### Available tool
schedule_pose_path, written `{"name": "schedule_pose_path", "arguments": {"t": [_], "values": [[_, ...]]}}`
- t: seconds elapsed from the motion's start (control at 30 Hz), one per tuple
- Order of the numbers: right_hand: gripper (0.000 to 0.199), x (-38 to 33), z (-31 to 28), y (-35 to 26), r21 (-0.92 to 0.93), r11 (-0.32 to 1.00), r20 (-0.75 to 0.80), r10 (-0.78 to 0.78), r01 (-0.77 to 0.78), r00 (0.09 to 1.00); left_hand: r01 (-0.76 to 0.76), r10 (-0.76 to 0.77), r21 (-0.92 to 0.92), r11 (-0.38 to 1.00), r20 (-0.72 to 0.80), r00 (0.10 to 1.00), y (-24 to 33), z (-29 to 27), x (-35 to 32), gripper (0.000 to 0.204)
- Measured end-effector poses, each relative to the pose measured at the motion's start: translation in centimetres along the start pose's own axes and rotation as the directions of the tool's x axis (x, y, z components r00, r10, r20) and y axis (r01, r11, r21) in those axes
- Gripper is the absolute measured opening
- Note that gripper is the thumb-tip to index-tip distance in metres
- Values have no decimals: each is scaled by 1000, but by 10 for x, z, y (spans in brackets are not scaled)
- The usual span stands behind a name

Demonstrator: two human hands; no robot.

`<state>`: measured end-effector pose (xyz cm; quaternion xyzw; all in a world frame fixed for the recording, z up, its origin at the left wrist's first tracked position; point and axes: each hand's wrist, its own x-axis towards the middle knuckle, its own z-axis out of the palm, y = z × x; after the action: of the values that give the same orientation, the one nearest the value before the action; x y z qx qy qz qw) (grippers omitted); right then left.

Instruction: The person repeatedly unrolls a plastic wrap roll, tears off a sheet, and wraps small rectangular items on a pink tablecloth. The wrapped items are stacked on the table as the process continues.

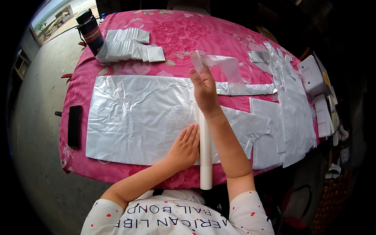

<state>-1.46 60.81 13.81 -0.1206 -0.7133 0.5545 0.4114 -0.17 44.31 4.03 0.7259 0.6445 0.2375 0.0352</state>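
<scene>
My left hand (185, 147) lies flat, fingers stretched out, on a large stack of silvery-white plastic bags (133, 113). Its fingertips are beside a long whitish roll (206, 168) that lies across the stack and juts past the table's near edge. My right forearm passes over part of that roll. Above the stack's far side, my right hand (204, 88) is raised with its fingers closed at a piece of clear plastic film (225, 64). The film trails to the right toward a folded silvery strip (250, 89). Part of the right fingers is hidden behind the film.
Folded plastic packets (127, 45) and a dark flask (90, 31) stand at the far left. A black phone (74, 126) lies near the left edge. More plastic bags (293, 113) cover the right side, beside white boxes (313, 76). A pink flowered cloth (178, 33) covers the table.
</scene>
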Motion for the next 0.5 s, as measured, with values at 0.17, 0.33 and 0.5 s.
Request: {"name": "schedule_pose_path", "arguments": {"t": [0.17, 0.33, 0.5], "values": [[55, -39, 137, 41, -478, 875, 408, 141, 79, 902, 22, -18, 19, 1000, -192, 981, 1, 10, -3, 50], [75, -71, 177, 52, -609, 782, 589, 338, 130, 734, 5, 23, 139, 990, -197, 980, -6, 38, 0, 50], [74, -67, 144, 18, -630, 748, 582, 276, 208, 765, 44, -47, -20, 999, -146, 988, 0, 16, -2, 53]]}}
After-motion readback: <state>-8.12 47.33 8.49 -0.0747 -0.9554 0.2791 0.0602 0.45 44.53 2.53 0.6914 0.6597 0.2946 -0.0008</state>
